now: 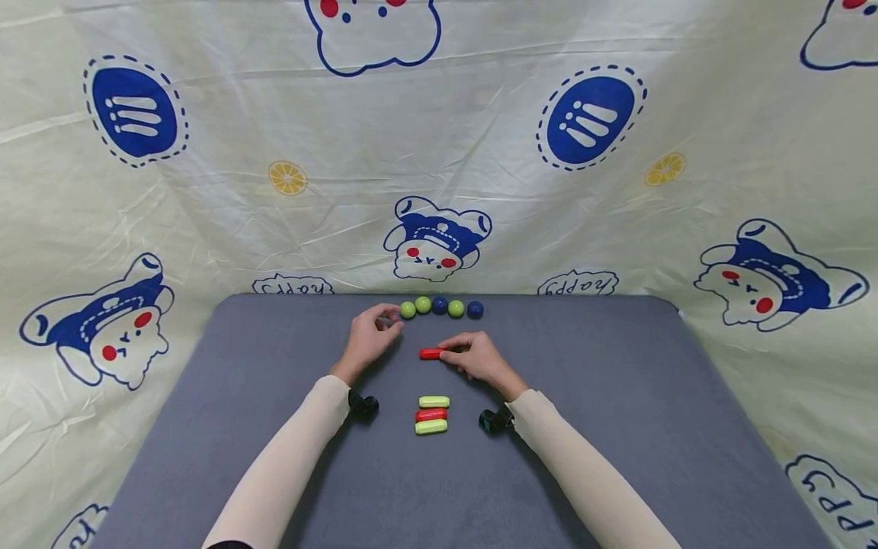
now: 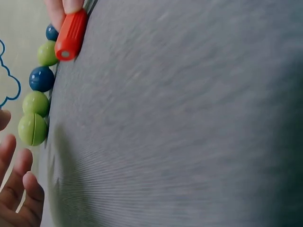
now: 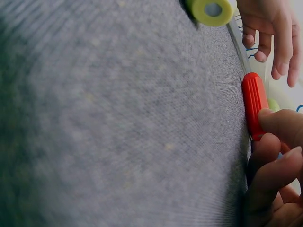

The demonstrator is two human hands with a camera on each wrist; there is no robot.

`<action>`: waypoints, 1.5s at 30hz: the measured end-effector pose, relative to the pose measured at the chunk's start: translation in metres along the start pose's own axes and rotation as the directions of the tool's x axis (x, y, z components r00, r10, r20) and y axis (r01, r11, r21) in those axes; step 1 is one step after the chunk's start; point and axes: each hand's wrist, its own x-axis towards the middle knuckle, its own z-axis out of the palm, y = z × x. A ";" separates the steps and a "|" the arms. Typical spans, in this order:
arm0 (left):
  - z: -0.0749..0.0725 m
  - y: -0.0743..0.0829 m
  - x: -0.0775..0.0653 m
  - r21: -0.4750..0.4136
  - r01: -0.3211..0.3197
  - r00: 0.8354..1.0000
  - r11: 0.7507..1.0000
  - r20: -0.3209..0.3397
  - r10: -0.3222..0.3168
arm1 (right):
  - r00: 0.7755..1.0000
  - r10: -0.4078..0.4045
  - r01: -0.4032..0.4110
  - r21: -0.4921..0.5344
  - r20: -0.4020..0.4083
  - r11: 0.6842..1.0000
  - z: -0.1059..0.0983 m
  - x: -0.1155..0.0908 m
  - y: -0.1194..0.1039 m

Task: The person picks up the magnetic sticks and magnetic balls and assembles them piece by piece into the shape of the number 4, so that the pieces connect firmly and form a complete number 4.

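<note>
My right hand [image 1: 480,357] pinches one end of a small red ribbed rod [image 1: 430,354] between thumb and fingers, low over the grey table. In the right wrist view this rod [image 3: 255,104] lies along the tabletop, its far end free. My left hand [image 1: 371,335] is beside the left end of a row of balls, fingers spread and loosely bent, holding nothing. The nearest ball is light green [image 1: 408,309], with a seam visible in the left wrist view [image 2: 33,129]. Whether a fingertip touches it, I cannot tell.
The row continues rightward with a green ball [image 1: 423,305], a blue ball [image 1: 440,305], another green ball [image 1: 456,308] and a blue ball [image 1: 475,309]. Nearer me lie a yellow-green rod [image 1: 434,401], a red rod [image 1: 430,415] and another yellow-green rod [image 1: 430,428]. A printed cloth [image 1: 439,137] hangs behind.
</note>
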 end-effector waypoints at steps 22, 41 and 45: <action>0.016 0.002 0.022 0.162 0.124 0.991 0.979 0.038 -0.131 | 1.000 -0.001 0.001 0.028 0.001 1.000 0.003 -0.003 0.000; 0.022 0.003 0.023 0.217 0.154 0.988 0.964 -0.009 -0.156 | 1.000 -0.002 0.002 0.015 -0.007 1.000 0.002 -0.003 0.001; 0.020 0.003 0.021 0.183 0.121 0.993 0.976 -0.009 -0.122 | 1.000 -0.006 0.006 0.013 -0.012 1.000 0.002 -0.003 0.000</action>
